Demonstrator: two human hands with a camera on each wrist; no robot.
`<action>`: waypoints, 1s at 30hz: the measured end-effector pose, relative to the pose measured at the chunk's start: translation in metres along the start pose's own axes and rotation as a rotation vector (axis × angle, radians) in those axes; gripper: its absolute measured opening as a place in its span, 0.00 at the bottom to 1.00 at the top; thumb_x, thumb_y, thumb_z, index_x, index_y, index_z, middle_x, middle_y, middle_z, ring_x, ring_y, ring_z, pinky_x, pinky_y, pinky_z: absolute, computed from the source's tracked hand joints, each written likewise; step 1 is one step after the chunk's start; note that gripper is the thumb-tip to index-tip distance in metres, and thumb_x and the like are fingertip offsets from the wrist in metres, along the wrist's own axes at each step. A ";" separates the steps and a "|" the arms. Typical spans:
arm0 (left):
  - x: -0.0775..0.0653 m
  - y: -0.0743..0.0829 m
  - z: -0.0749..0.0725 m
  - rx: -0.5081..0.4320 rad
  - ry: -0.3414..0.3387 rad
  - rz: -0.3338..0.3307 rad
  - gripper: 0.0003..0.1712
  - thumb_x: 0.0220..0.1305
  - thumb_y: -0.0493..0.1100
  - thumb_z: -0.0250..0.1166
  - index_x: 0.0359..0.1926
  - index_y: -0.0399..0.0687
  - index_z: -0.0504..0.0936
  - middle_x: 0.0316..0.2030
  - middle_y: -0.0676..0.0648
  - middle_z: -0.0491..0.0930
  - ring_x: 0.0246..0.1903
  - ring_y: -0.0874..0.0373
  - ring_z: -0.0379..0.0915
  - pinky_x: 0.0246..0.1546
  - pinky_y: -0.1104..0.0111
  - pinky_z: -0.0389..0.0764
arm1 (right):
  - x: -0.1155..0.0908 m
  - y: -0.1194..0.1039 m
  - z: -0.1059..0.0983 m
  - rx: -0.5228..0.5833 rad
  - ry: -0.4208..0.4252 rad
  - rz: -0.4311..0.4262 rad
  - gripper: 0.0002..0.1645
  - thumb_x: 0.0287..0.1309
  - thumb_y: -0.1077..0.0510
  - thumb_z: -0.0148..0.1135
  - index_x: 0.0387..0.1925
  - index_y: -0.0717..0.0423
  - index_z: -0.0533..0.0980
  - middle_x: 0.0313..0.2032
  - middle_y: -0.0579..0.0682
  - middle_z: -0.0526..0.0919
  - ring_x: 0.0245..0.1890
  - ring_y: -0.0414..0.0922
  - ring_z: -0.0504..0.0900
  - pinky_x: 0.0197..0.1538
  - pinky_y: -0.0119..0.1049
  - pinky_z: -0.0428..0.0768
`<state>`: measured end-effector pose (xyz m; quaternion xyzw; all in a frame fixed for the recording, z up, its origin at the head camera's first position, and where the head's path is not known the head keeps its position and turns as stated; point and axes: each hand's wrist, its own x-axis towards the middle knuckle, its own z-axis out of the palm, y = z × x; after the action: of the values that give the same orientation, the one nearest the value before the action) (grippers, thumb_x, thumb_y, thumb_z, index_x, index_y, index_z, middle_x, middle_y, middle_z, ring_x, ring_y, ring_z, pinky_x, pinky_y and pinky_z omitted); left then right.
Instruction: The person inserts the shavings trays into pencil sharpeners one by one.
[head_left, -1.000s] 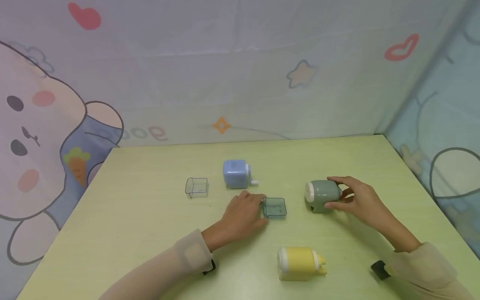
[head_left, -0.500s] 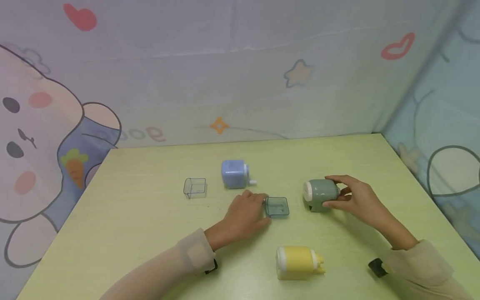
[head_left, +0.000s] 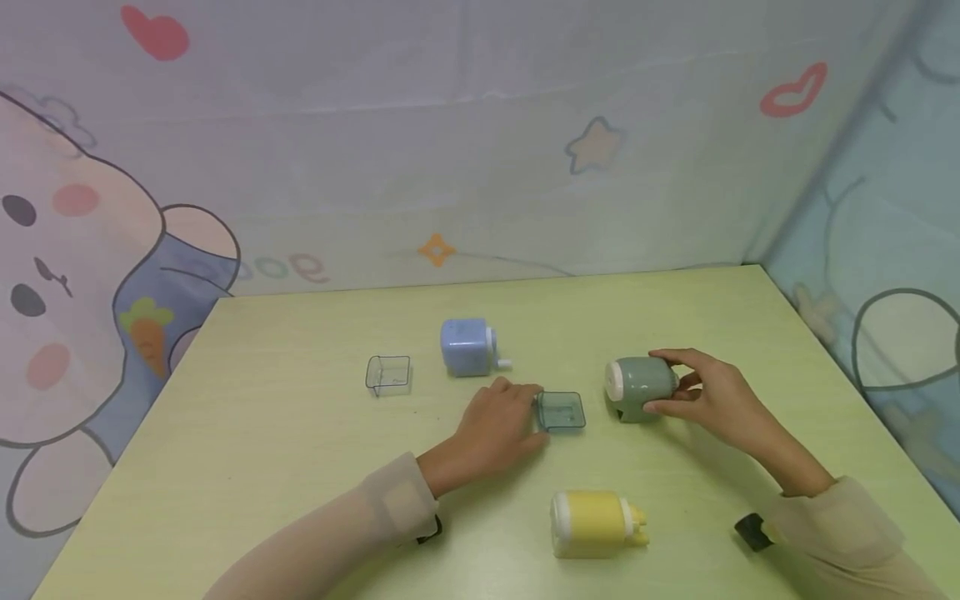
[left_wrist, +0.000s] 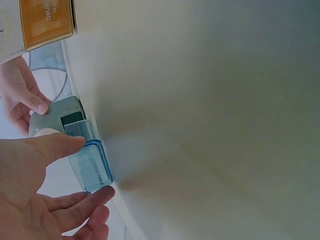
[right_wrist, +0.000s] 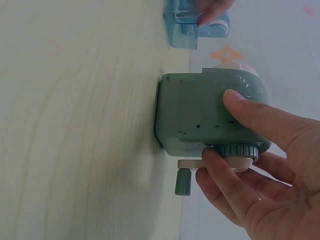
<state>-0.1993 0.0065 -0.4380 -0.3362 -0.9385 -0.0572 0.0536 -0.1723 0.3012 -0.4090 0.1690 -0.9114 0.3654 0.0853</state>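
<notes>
My right hand holds a green hand-crank pencil sharpener on the table, thumb on its body and fingers around the crank end. In the right wrist view its crank handle hangs beside the fingers. A dark opening shows low on the sharpener's side in the left wrist view. My left hand pinches a see-through bluish-green shavings drawer between thumb and fingers. The drawer sits low over the table, left of the green sharpener, a short gap between them in the head view.
Behind my left hand stands a blue pencil sharpener with a white crank. A clear drawer lies to its left. A yellow sharpener lies near the front of the pale table. A printed cloth hangs behind.
My left hand has slid the see-through drawer a little to the right, closer to the green sharpener. My right hand keeps its hold and place; the whole head view has shifted slightly.
</notes>
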 end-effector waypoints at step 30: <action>0.020 0.012 0.003 0.015 -0.015 -0.005 0.34 0.56 0.60 0.60 0.56 0.43 0.68 0.46 0.51 0.75 0.40 0.58 0.64 0.38 0.70 0.67 | 0.001 -0.002 -0.002 -0.007 -0.022 0.007 0.38 0.39 0.57 0.74 0.55 0.58 0.68 0.44 0.58 0.76 0.32 0.48 0.77 0.29 0.34 0.78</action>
<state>-0.2075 0.0283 -0.4377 -0.3339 -0.9401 -0.0479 0.0486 -0.1725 0.3010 -0.4064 0.1694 -0.9141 0.3608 0.0745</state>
